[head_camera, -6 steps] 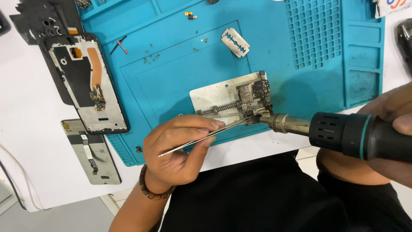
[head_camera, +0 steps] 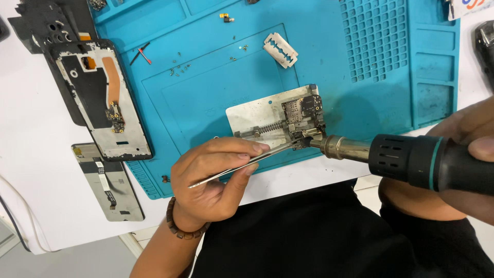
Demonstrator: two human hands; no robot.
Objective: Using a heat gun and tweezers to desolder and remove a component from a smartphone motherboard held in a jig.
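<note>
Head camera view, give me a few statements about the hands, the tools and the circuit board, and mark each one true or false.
1. The left hand holds metal tweezers whose tips reach the circuit board. True.
2. The right hand holds a screwdriver. False: it grips a hot air tool with its metal nozzle at the board's edge.
3. The circuit board sits clamped on a metal holder plate on the blue mat. True.
4. The razor blade lies on the white table. False: it lies on the blue mat.
5. An opened phone frame lies at the mat's left edge. True.
</note>
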